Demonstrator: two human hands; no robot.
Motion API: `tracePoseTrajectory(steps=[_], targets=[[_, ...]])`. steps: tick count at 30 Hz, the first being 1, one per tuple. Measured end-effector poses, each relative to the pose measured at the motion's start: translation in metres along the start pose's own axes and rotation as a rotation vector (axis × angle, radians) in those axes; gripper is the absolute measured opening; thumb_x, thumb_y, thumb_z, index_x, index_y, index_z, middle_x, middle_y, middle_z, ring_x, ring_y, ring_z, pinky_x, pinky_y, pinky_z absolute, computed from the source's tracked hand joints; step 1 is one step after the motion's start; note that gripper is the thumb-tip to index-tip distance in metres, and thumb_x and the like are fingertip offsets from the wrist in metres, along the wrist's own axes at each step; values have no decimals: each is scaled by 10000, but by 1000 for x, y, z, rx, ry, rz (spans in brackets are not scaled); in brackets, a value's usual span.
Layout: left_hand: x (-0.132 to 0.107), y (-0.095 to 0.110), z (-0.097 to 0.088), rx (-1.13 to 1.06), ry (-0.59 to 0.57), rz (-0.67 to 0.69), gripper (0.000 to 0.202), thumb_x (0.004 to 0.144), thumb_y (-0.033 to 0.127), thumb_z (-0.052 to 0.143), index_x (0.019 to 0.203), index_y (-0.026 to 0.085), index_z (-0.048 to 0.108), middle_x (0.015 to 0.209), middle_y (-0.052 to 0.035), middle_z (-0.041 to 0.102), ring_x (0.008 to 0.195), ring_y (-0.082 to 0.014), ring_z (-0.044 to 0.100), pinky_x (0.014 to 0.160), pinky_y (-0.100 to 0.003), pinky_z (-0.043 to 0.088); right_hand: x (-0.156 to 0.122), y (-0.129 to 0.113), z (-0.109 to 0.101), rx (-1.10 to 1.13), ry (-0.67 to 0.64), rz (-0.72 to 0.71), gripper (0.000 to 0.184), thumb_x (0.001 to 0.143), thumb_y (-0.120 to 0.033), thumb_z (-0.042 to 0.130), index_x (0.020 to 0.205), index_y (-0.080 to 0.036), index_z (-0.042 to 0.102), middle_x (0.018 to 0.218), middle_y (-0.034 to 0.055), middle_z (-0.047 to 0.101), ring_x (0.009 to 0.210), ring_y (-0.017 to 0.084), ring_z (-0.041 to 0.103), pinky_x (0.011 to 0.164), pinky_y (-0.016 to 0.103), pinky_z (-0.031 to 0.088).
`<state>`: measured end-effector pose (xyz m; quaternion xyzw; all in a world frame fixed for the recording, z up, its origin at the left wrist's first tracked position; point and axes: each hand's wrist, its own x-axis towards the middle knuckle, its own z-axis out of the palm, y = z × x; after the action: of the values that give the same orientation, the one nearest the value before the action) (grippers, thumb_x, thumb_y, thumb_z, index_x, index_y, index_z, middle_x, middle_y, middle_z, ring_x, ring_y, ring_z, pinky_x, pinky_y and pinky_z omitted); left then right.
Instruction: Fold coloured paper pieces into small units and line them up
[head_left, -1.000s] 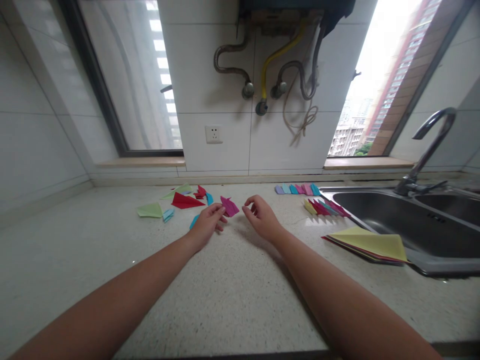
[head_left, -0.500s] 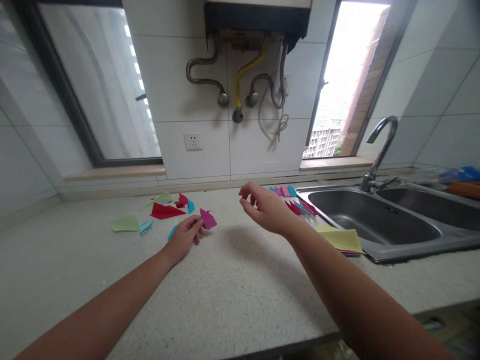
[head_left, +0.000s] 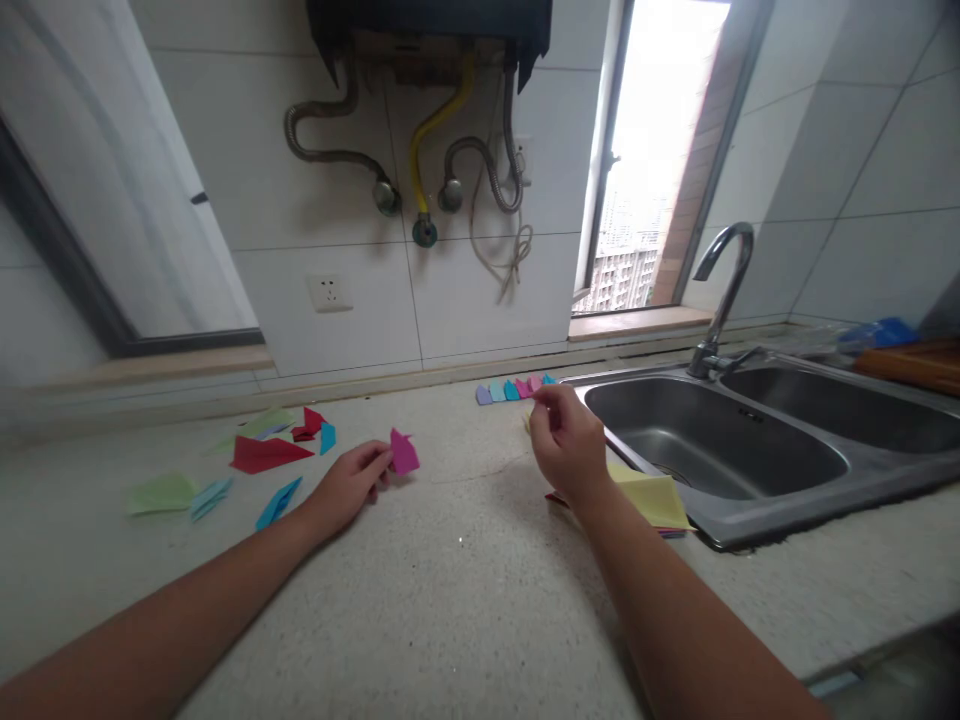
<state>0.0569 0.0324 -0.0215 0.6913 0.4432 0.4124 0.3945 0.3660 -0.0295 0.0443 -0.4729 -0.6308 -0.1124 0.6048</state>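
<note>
My left hand pinches a magenta folded paper piece between thumb and fingers, just above the counter. Over the counter by the sink, my right hand is loosely curled with thumb and forefinger apart; nothing shows in it. Its fingertips are close to a row of small folded papers in lilac, blue and pink. My right hand and wrist partly cover a yellow paper sheet lying on a stack. Left of my left hand lie a red folded paper and a blue one.
Further left are a green paper and a light blue folded strip. A steel sink with a faucet takes up the right side. Behind the counter is a tiled wall with a socket and hoses.
The view has turned right. My right hand has moved right, towards the sink and the row of folded papers. My left hand still holds the magenta paper piece.
</note>
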Motion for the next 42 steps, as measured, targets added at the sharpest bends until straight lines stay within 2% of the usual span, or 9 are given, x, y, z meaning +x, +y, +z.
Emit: tracePoseTrajectory(steps=[4,6,8,12,17,21,26,34,42], targets=[[67,15,50,-60,-22,78,324,817,481,585,894,178,671,777,-49,636,638,-141,579,483,-208,415,-11,10,21,279,146,286,92,853,-207,477,921,-210,539,748,23,566,632,159,523,591,286,428],[102,21,79,-82,-8,79,328,814,479,574,883,171,663,830,-66,656,629,-133,581,474,-200,409,-19,10,36,435,126,432,85,836,-198,456,898,-211,512,689,-4,524,599,151,508,547,266,415],[133,24,107,-40,-1,78,334,842,465,529,914,163,655,858,-74,666,639,-134,590,478,-198,411,-27,8,48,505,64,515,84,804,-189,467,876,-208,507,665,-16,511,593,148,502,548,261,413],[182,23,153,78,5,104,343,891,435,473,944,152,659,850,-73,685,649,-136,599,519,-205,408,-36,5,61,510,31,576,79,798,-197,470,869,-209,502,644,-23,502,591,152,498,562,268,416],[222,19,189,220,32,107,286,886,376,515,826,156,687,773,-72,699,669,-153,592,625,-240,405,-38,11,65,374,7,481,113,821,-166,456,901,-216,518,729,3,533,661,167,516,626,289,431],[239,12,207,335,35,98,255,876,342,523,805,173,700,801,-90,714,727,-182,611,660,-261,392,-37,13,66,355,-22,451,136,815,-138,454,902,-223,516,750,8,538,664,169,521,617,287,429],[243,3,219,427,30,82,316,897,357,474,758,185,700,755,-92,710,708,-191,612,640,-270,373,-36,8,64,356,-44,430,133,816,-144,466,904,-227,523,754,10,549,648,169,523,592,287,416],[240,4,222,478,24,85,324,880,380,484,770,185,718,828,-113,727,729,-205,615,648,-284,363,-38,4,64,319,-119,386,156,783,-139,496,892,-245,530,712,-7,536,614,171,518,585,296,410],[236,13,220,464,1,49,306,865,362,517,733,181,725,762,-104,729,708,-207,627,646,-282,377,-38,6,67,277,-179,368,144,797,-144,489,890,-246,531,744,8,581,669,190,559,618,310,419]])
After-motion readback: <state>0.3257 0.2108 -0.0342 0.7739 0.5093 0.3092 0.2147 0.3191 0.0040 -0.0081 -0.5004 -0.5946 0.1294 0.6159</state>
